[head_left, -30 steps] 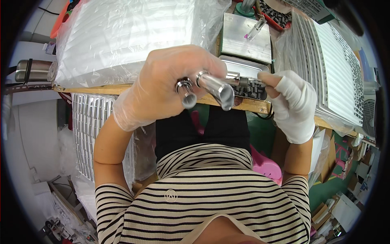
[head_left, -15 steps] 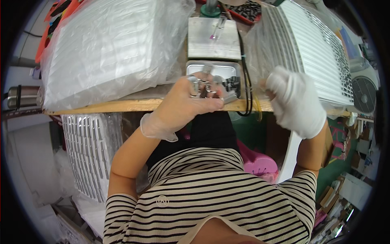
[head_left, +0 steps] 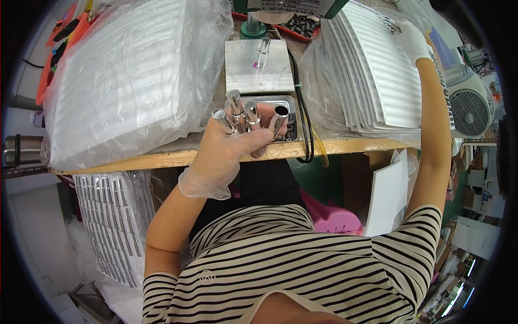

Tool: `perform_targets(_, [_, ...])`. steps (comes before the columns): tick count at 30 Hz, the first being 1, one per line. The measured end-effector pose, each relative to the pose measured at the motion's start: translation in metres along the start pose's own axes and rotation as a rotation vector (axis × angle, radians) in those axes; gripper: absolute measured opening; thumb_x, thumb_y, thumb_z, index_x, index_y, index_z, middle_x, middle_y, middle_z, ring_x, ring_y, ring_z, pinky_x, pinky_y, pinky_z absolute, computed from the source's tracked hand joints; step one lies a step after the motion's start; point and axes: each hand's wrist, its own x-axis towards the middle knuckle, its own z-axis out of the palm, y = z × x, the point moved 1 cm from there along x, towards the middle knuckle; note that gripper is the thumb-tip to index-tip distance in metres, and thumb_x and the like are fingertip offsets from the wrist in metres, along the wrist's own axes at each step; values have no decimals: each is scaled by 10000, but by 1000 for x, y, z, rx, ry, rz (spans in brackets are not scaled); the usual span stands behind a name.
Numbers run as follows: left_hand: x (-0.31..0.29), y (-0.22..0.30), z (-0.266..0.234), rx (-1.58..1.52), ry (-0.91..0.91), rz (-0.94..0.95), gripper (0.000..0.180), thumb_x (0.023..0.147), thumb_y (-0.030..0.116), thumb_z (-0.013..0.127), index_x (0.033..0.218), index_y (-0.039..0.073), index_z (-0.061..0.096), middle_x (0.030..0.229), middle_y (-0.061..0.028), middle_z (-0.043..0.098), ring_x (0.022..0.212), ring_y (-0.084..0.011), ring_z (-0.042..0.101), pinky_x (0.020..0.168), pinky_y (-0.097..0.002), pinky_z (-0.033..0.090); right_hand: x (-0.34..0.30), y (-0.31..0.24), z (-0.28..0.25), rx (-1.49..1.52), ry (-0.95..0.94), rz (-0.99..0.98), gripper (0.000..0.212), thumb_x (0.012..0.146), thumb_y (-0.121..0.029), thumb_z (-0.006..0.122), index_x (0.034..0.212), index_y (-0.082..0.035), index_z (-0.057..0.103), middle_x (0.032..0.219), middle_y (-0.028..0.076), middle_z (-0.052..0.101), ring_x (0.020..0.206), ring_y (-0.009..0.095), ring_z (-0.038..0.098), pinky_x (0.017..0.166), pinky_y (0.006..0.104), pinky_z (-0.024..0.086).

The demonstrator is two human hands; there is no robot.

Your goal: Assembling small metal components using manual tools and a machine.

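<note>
My left hand (head_left: 229,148), in a thin clear glove with bare-looking fingertips, is closed around several shiny metal tubes (head_left: 252,112). They fan out upward, and one tilts right with its dark open end (head_left: 280,111) facing up. Far to the right, my right hand (head_left: 414,40) wears a white glove and reaches to the top of a stack of white ridged trays (head_left: 372,70). Its fingers are bunched at shiny metal pieces there; their tips are partly hidden. On a metal block (head_left: 258,73) a single metal tube (head_left: 263,53) stands beside a pink mark.
Behind my left hand lies a metal tray (head_left: 291,102) with dark pieces. A green press (head_left: 252,28) stands beyond the block, near a red bin (head_left: 302,26) of black parts. Plastic-wrapped white trays (head_left: 124,70) fill the left. Black cables (head_left: 298,97) hang over the wooden edge (head_left: 345,146).
My right hand has moved far and right, from near the table edge to the tray stack. My left hand still holds the tubes, now more upright, and the view has shifted.
</note>
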Motion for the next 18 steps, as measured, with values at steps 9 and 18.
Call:
perform_targets(9, [9,9,5,183,127,107,271,808,-5,674,1067,15,597,955,-90,639,858,-161,634,701,-264,508,-111,-125,-100,1033,92,-173,249,878,-198,571,1057,-34,627,775,23,620,765,72,558,711,227,445])
perform_targets(18, [7,9,2,929,-99,750,212,789,30,715,988,36,642,888,1,617,781,-67,572,693,-231,477,-202,-229,-105,1481,-259,-308,234,736,-85,781,947,-24,700,761,17,662,650,64,583,584,212,464])
